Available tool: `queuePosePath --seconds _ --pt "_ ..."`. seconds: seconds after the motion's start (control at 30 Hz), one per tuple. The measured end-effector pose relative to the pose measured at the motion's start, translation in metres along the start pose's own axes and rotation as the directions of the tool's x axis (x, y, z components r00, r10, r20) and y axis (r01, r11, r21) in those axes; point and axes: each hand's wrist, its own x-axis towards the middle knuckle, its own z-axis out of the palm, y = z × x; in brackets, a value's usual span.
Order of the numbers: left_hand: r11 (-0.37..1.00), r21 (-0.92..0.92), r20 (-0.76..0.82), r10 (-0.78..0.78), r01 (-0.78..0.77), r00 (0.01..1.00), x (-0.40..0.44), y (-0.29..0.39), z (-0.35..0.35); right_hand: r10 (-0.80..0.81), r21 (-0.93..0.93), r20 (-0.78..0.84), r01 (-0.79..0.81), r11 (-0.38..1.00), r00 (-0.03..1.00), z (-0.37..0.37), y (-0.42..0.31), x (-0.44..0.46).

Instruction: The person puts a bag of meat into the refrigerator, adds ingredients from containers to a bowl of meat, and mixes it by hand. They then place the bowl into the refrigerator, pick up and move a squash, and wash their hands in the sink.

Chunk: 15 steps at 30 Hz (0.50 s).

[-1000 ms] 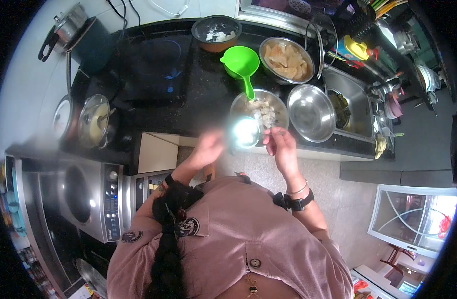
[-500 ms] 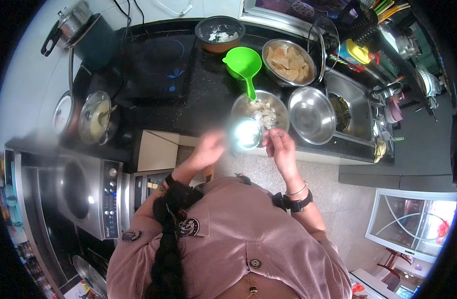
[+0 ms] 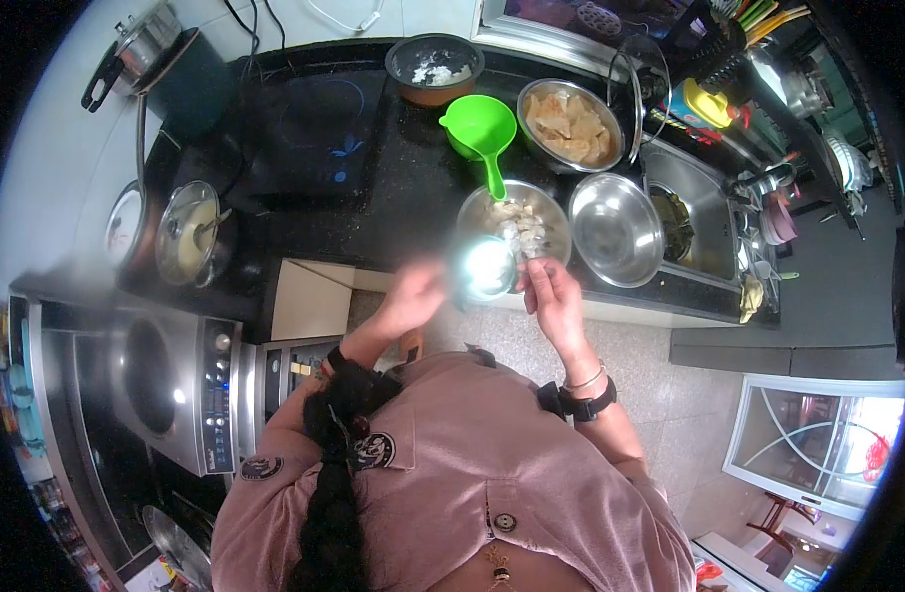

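A steel bowl (image 3: 549, 209) with pale, whitish pieces (image 3: 520, 227) stands at the counter's front edge. In front of its lower left side, a round object (image 3: 487, 266) glows so brightly that its details are lost. My left hand (image 3: 413, 296) is just left of this glare, its fingertips blurred in haze. At the bowl's near edge my right hand (image 3: 551, 294) has its thumb and fingers pinched together; what they hold is too small to make out. A green ladle-shaped scoop (image 3: 478, 128) lies behind, its handle reaching the bowl's rim.
A steel bowl (image 3: 617, 229) stands right of the first, beside the sink (image 3: 711, 212). Behind are a bowl of flat brownish pieces (image 3: 571, 123) and a dark pot with white bits (image 3: 435, 71). On the left are a cooktop (image 3: 309, 138) and a glass-lidded pot (image 3: 188, 235).
The fingers of my right hand have shifted slightly and drawn closer together at the bowl's near edge. My left hand and the glowing object have hardly moved.
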Motion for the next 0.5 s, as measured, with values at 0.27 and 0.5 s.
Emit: queuePosePath --seconds 0.27,0.5 --pt "0.998 0.05 -0.009 0.025 -0.024 1.0 -0.0001 0.0006 0.0006 0.066 0.089 0.021 -0.067 0.994 0.998 0.002 0.0005 0.0002" --pt "0.994 0.079 -0.008 0.07 -0.069 0.998 -0.0014 -0.0034 -0.0002 0.131 0.188 0.028 -0.134 0.973 0.991 0.0013 0.0001 0.0008"
